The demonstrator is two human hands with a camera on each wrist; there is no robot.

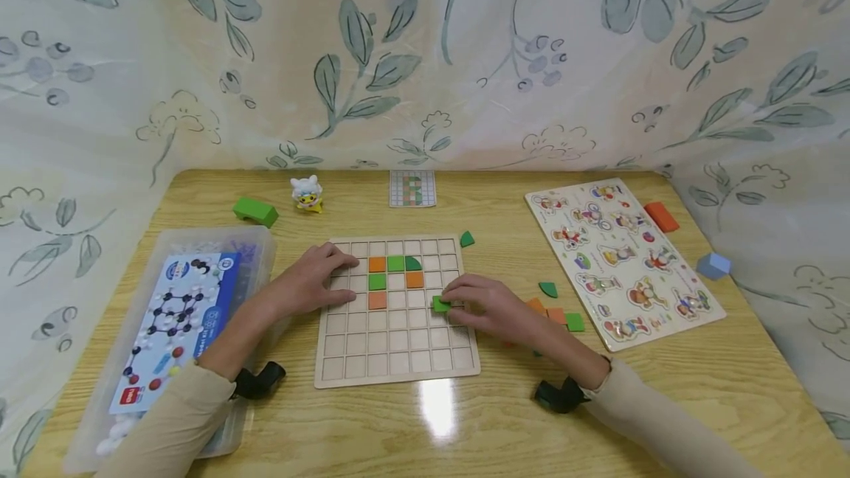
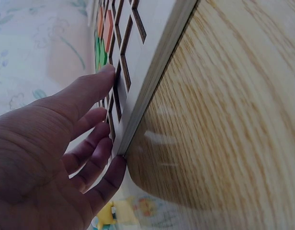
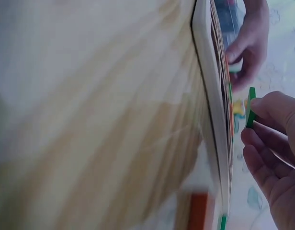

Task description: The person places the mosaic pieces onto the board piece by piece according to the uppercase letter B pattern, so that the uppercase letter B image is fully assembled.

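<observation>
A wooden grid board [image 1: 335, 367] lies on the table with several tiles in its upper cells: orange squares [image 1: 377, 264], green squares [image 1: 395, 263], a pinkish-orange square [image 1: 377, 301] and a dark green quarter-circle [image 1: 413, 263]. My left hand [image 1: 308, 279] rests on the board's left edge, fingers spread and fairly straight. Between thumb and fingertips, my right hand [image 1: 488, 307] pinches a green square tile [image 3: 251, 108] over the board's right side. In the right wrist view the tile is held apart from the board surface.
Loose tiles, including a green square [image 1: 574, 321], lie partly behind my right forearm. A pattern card [image 1: 412, 189] and a toy figure [image 1: 307, 193] stand at the back. On the left is a plastic box [image 1: 262, 257]; on the right, a picture puzzle board [image 1: 624, 264].
</observation>
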